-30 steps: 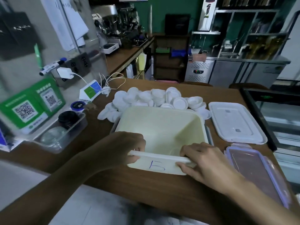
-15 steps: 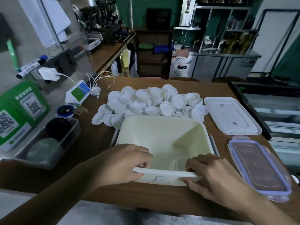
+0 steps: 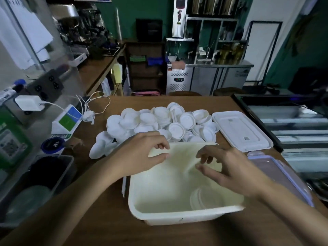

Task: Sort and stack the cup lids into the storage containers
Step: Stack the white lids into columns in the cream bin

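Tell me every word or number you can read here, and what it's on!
No text can be read for sure.
Green sign: print and code blurred.
Blue and green card: too small.
Blue round lid: white marks, unreadable.
Sticker on the steel fridge: too small.

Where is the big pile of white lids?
Head view: the pile of white lids sits mid-table, behind the cream tub, left of the flat container lid.

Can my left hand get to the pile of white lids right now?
Probably yes: the left hand hovers over the far rim of the tub, right beside the lid pile, with nothing between them.
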